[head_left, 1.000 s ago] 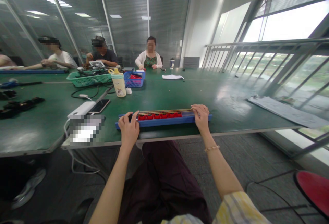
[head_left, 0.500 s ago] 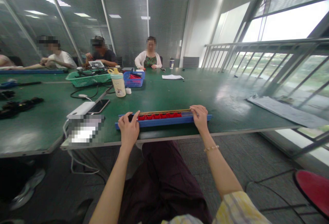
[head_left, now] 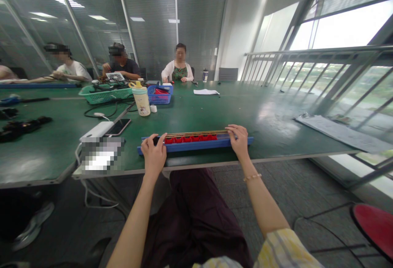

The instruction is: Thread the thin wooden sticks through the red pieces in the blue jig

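Observation:
A long blue tray (head_left: 196,146) lies along the table's near edge with a row of red pieces (head_left: 190,139) inside it. Thin yellowish strands (head_left: 196,133) stretch lengthwise above the red pieces, between my two hands. My left hand (head_left: 154,151) is at the tray's left end, its fingers closed around a strand end beside a small black part. At the right end, my right hand (head_left: 238,140) pinches the other end of the strands between thumb and fingers. The fingertips partly hide both ends.
On the green table (head_left: 233,108) stand a cream bottle (head_left: 141,102), a green basket (head_left: 104,94) and a blue basket (head_left: 160,95). A phone (head_left: 118,127) and white power bank (head_left: 97,131) lie left. Papers (head_left: 340,132) lie right. Several people sit beyond.
My right hand has shifted very slightly left, and the strands now look more spread apart. My left hand and the tray have stayed in place.

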Available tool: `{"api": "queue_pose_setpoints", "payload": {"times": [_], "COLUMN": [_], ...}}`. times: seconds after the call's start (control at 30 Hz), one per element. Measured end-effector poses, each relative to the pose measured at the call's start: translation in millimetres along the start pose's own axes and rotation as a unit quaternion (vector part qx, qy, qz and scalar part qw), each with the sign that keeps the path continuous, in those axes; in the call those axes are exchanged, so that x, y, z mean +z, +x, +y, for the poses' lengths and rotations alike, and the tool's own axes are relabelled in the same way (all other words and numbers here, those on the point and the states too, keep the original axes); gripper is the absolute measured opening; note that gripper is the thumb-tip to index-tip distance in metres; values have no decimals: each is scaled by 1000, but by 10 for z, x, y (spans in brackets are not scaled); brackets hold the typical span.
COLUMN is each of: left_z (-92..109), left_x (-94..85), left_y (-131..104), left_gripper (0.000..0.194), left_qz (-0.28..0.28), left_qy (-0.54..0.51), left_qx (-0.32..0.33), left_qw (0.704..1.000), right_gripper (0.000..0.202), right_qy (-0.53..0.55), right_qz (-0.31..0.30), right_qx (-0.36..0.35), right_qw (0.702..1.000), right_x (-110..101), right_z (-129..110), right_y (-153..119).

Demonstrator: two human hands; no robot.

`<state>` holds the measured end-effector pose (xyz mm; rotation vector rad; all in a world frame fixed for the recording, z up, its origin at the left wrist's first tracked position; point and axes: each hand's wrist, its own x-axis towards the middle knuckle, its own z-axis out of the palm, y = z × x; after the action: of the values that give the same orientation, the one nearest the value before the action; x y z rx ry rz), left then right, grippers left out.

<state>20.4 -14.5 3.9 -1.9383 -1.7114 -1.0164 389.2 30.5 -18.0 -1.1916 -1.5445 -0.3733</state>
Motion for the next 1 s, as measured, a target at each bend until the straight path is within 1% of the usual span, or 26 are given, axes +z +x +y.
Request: {"api": "queue_pose_setpoints", "payload": {"times": [0.3,0.43,0.67,0.77,0.87,1.0], "left_z": [-6,-2,-9,-13,-10,-10], "left_x": [3,-2,7,9,5,5], "left_y": [0,3,4,0,-1,-1], "left_gripper": [47,47,46,46,46,47], "left_qz": [-1,0,3,3,3,1], "left_qy": [-3,-1,-2,-4,-2,-1], "left_qx": [0,2,1,2,2,1], "left_qw": [1000,1000,1000,1000,1000,1000], "right_gripper": [32,35,40,43,45,43], "right_qy": [-119,-118,-111,-130,-143,-129], "right_qz": [-14,-26,-2,14,15,10], "right_qx": [47,64,94,126,154,147], "right_qw": [992,991,989,983,978,981], "right_x": [32,65,80,77,78,85], "right_z": [-79,-46,16,30,37,30], "right_y": [-56,-56,-57,-66,-73,-73]}}
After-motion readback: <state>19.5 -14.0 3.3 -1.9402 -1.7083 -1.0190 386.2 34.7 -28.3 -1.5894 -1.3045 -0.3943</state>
